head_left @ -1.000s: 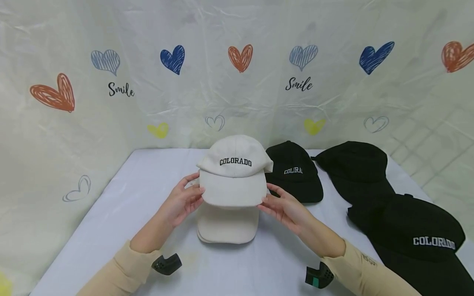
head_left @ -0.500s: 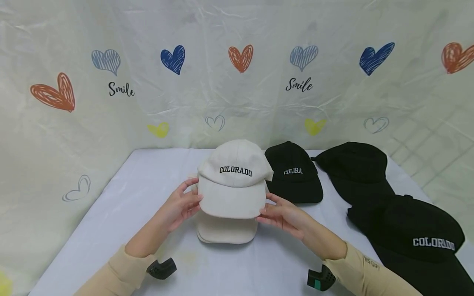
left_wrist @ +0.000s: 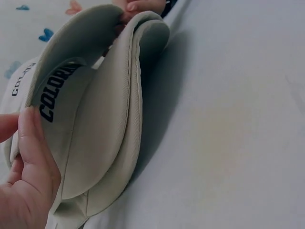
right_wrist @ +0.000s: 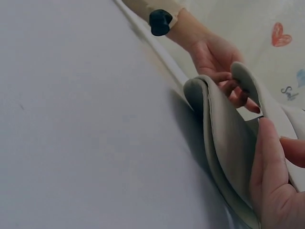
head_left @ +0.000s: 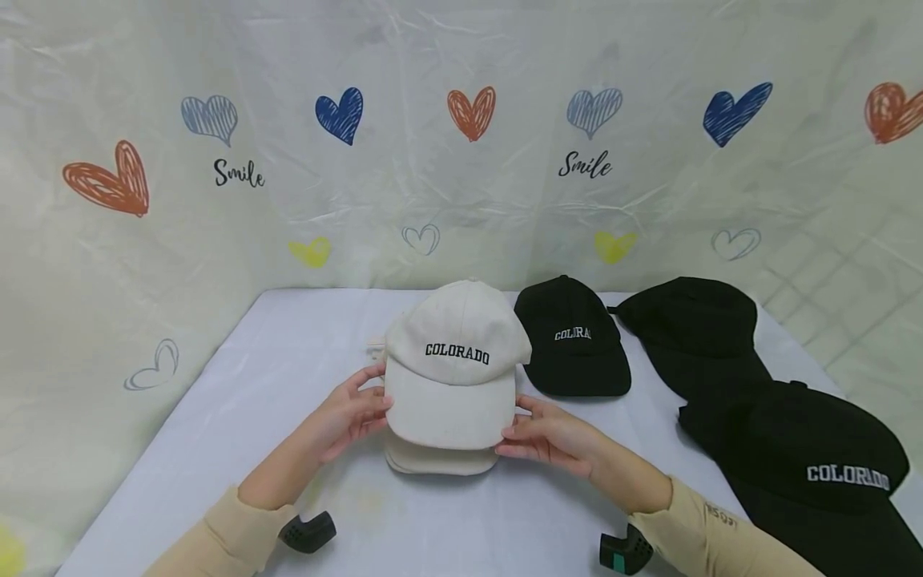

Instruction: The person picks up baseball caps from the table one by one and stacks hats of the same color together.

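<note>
A white baseball cap (head_left: 453, 409) lettered COLORADO faces me over a stack of matching caps. My left hand (head_left: 349, 413) pinches the left edge of its brim between thumb and fingers, while the right hand (head_left: 555, 439) pinches the right edge. Below, the brims of two stacked white caps (left_wrist: 102, 129) lie one on the other, close over the white table. In the left wrist view a gap shows between the held brim (left_wrist: 78, 40) and these lower ones, and part of a second COLORADO print is visible there. The lower crowns are mostly hidden in the head view.
Right of the stack stands a black COLORADO cap (head_left: 573, 357). Farther right are another black cap (head_left: 695, 328) and a nearer, larger-looking one (head_left: 808, 457). A pale curtain (head_left: 534, 200) with hearts hangs behind the white table (head_left: 238, 385).
Both hands have lowered the white cap toward me and down onto the stack, so its brim now covers more of the brims below. The black caps have stayed put.
</note>
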Demonstrator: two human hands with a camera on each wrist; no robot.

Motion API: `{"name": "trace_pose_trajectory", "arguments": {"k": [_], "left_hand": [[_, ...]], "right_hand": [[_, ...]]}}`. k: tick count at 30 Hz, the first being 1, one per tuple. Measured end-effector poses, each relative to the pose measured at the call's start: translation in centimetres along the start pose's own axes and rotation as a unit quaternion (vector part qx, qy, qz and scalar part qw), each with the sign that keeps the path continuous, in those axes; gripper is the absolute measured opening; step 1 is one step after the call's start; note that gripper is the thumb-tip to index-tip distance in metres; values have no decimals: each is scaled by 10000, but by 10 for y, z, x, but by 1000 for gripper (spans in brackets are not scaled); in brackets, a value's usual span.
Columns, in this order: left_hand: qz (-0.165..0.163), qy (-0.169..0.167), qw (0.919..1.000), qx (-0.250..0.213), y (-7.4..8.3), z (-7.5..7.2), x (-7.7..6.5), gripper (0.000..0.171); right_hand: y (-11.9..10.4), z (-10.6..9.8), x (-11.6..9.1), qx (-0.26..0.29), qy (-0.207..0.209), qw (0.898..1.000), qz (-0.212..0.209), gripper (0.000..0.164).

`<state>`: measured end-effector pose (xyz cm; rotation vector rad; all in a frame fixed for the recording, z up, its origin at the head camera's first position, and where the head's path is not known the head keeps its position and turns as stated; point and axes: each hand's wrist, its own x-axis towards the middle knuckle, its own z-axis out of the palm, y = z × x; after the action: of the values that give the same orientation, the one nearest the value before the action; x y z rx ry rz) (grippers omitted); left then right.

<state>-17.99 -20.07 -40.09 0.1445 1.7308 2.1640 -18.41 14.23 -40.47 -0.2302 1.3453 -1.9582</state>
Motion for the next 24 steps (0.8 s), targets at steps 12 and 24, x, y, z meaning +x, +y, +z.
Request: {"name": "trace_pose_trajectory", "arguments": {"k": [12, 24], "left_hand": [[-521, 499, 9934, 891, 20, -3, 12, 51], [-484, 637, 9946, 661, 25, -4, 28, 10]], "right_hand": [[-10, -1, 7, -700, 490, 9963, 81, 36], [-17, -8, 14, -786, 648, 9948, 41, 13]]}}
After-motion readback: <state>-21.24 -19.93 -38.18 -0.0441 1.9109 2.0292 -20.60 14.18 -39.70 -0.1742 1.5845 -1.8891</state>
